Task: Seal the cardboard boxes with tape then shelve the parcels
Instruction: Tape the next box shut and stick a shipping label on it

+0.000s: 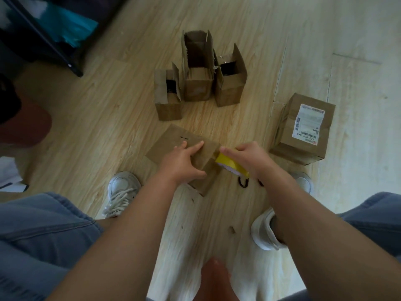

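Note:
A closed cardboard box lies on the wooden floor just in front of my feet. My left hand rests on its top, fingers spread over the lid and thumb down the near side. My right hand grips a yellow tape roll right against the box's right edge. Three open boxes stand behind it: a short one, a tall one and another. A closed box with a white shipping label sits to the right.
A dark shelf frame holding teal and dark items stands at the back left. My white shoes flank the work spot. A small black object lies on the floor under the tape roll. A red-brown object is at the left edge.

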A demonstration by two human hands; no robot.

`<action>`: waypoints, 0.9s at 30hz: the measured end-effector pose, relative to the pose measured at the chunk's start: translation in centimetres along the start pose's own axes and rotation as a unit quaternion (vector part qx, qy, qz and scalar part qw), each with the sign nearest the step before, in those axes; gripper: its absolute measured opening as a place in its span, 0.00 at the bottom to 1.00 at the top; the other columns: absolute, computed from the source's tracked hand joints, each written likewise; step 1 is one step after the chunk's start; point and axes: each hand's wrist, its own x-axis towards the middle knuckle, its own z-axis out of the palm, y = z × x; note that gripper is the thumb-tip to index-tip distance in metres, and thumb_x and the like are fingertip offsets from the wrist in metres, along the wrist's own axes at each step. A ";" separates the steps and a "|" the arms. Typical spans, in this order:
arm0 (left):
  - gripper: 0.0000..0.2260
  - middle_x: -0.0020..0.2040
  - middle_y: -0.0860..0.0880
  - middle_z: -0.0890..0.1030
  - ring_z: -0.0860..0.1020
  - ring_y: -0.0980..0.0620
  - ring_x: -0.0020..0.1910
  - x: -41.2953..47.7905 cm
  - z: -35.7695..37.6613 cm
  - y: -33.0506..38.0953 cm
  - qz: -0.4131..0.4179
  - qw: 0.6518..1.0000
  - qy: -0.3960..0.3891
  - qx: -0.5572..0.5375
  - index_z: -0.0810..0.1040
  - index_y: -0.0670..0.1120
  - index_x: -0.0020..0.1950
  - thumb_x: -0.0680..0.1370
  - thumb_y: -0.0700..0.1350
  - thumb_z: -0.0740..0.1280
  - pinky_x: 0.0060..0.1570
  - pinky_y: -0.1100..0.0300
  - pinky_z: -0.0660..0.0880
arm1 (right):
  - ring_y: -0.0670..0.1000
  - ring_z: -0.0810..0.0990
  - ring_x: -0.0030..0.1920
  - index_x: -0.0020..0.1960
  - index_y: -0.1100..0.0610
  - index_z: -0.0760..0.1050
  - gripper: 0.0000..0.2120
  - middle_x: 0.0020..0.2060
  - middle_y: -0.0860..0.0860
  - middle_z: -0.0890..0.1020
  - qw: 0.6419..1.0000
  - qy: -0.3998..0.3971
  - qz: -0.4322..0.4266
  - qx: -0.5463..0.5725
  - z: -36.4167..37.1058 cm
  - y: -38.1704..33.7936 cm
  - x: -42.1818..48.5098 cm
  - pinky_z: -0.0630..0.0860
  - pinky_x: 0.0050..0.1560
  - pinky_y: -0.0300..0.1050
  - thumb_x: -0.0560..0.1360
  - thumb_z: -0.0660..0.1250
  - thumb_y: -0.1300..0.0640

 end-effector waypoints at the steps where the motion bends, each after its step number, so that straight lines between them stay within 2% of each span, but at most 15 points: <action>1: 0.43 0.79 0.48 0.60 0.63 0.47 0.75 0.0 -0.6 -0.1 -0.001 0.999 0.004 -0.039 0.59 0.66 0.76 0.66 0.57 0.78 0.70 0.53 0.66 | 0.51 0.75 0.36 0.39 0.60 0.79 0.25 0.33 0.52 0.75 1.000 0.007 -0.013 0.010 -0.5 -0.9 -0.5 0.73 0.39 0.48 0.74 0.70 0.36; 4: 0.40 0.68 0.54 0.75 0.76 0.56 0.60 -0.4 -2.1 -0.1 -0.005 0.981 -0.003 -0.193 0.68 0.63 0.73 0.64 0.51 0.81 0.55 0.63 0.72 | 0.49 0.79 0.41 0.44 0.54 0.80 0.20 0.40 0.50 0.80 0.998 0.008 -0.045 0.039 -2.3 -3.0 -2.1 0.75 0.46 0.48 0.75 0.68 0.37; 6: 0.37 0.60 0.56 0.77 0.76 0.62 0.52 -0.6 -2.8 -0.2 -0.012 0.958 -0.020 -0.284 0.72 0.61 0.72 0.66 0.46 0.81 0.47 0.67 0.72 | 0.48 0.78 0.47 0.53 0.52 0.80 0.19 0.46 0.48 0.80 0.996 0.005 -0.058 0.071 -3.2 -3.8 -2.8 0.72 0.49 0.46 0.75 0.68 0.37; 7: 0.35 0.59 0.56 0.76 0.76 0.62 0.53 -0.7 -3.0 -0.4 -0.012 0.946 -0.029 -0.323 0.73 0.59 0.71 0.67 0.44 0.80 0.45 0.68 0.71 | 0.48 0.78 0.51 0.60 0.54 0.80 0.23 0.50 0.48 0.80 0.994 0.007 -0.064 0.087 -3.5 -4.2 -3.1 0.71 0.53 0.46 0.75 0.69 0.37; 9: 0.31 0.59 0.53 0.76 0.76 0.59 0.59 -0.8 -3.2 -0.8 -0.014 0.914 -0.031 -0.403 0.76 0.54 0.70 0.69 0.40 0.79 0.43 0.72 0.72 | 0.48 0.77 0.53 0.66 0.56 0.77 0.28 0.52 0.48 0.80 0.991 0.003 -0.080 0.103 -3.9 -4.9 -3.3 0.69 0.56 0.46 0.75 0.69 0.38; 11: 0.28 0.57 0.50 0.78 0.77 0.61 0.54 -1.2 -3.3 -0.9 -0.026 0.890 -0.018 -0.454 0.77 0.50 0.68 0.70 0.37 0.77 0.36 0.76 0.72 | 0.46 0.77 0.51 0.66 0.55 0.76 0.26 0.52 0.46 0.79 0.991 -0.014 -0.092 0.096 -3.7 -5.7 -3.4 0.69 0.54 0.43 0.76 0.69 0.39; 13: 0.25 0.59 0.49 0.79 0.78 0.60 0.55 -1.2 -3.4 -1.0 -0.027 0.889 0.009 -0.457 0.78 0.49 0.68 0.72 0.38 0.76 0.38 0.76 0.73 | 0.46 0.79 0.49 0.59 0.52 0.77 0.17 0.50 0.47 0.80 0.991 -0.023 -0.103 0.081 -3.5 -6.5 -3.4 0.71 0.48 0.39 0.77 0.68 0.41; 15: 0.23 0.63 0.48 0.80 0.79 0.56 0.58 -1.0 -3.3 -1.0 -0.016 0.894 0.065 -0.442 0.77 0.49 0.68 0.74 0.39 0.74 0.48 0.69 0.75 | 0.49 0.82 0.49 0.54 0.56 0.81 0.18 0.48 0.51 0.84 0.990 -0.016 -0.118 0.069 -3.1 -7.3 -3.0 0.75 0.49 0.38 0.78 0.67 0.41; 17: 0.21 0.64 0.50 0.80 0.79 0.53 0.60 -0.9 -3.2 -0.7 -0.006 0.926 0.168 -0.337 0.76 0.51 0.70 0.77 0.42 0.69 0.57 0.58 0.76 | 0.49 0.81 0.44 0.49 0.57 0.82 0.20 0.43 0.50 0.84 0.990 -0.007 -0.128 0.059 -2.5 -8.1 -2.4 0.74 0.47 0.40 0.78 0.66 0.39; 19: 0.20 0.66 0.52 0.78 0.76 0.50 0.63 -1.0 -2.9 -0.4 -0.005 0.952 0.253 -0.170 0.74 0.54 0.72 0.80 0.44 0.64 0.60 0.53 0.74 | 0.48 0.75 0.37 0.44 0.60 0.78 0.25 0.36 0.50 0.77 0.990 0.005 -0.135 0.046 -1.8 -9.0 -1.8 0.70 0.42 0.41 0.77 0.65 0.36; 22: 0.21 0.70 0.50 0.74 0.72 0.47 0.67 -1.2 -1.8 -0.5 0.026 0.942 0.330 -0.053 0.70 0.50 0.74 0.81 0.42 0.60 0.62 0.51 0.71 | 0.47 0.67 0.30 0.39 0.55 0.72 0.22 0.31 0.50 0.69 0.989 0.031 -0.139 0.026 -0.6 -10.8 -1.1 0.66 0.34 0.38 0.77 0.66 0.37; 24: 0.23 0.75 0.48 0.68 0.66 0.46 0.73 -1.5 -0.8 -0.8 0.027 0.947 0.321 0.002 0.63 0.47 0.78 0.82 0.46 0.59 0.70 0.49 0.64 | 0.48 0.66 0.30 0.36 0.53 0.69 0.22 0.30 0.50 0.67 0.990 0.048 -0.132 0.026 0.0 -11.7 -0.6 0.65 0.35 0.42 0.76 0.67 0.37; 25: 0.28 0.78 0.46 0.61 0.59 0.46 0.77 -1.6 -0.3 -1.0 0.021 0.957 0.290 0.021 0.56 0.47 0.80 0.82 0.51 0.59 0.75 0.47 0.55 | 0.48 0.65 0.29 0.33 0.52 0.66 0.23 0.28 0.49 0.66 0.989 0.057 -0.130 0.029 0.2 -12.0 -0.3 0.64 0.35 0.44 0.76 0.67 0.37; 27: 0.44 0.81 0.47 0.42 0.41 0.46 0.79 -1.6 -0.1 -1.4 0.006 0.979 0.199 0.035 0.39 0.48 0.81 0.77 0.64 0.62 0.75 0.45 0.36 | 0.48 0.63 0.27 0.31 0.52 0.63 0.25 0.26 0.48 0.64 0.988 0.068 -0.133 0.031 0.4 -12.5 0.0 0.62 0.33 0.44 0.76 0.68 0.38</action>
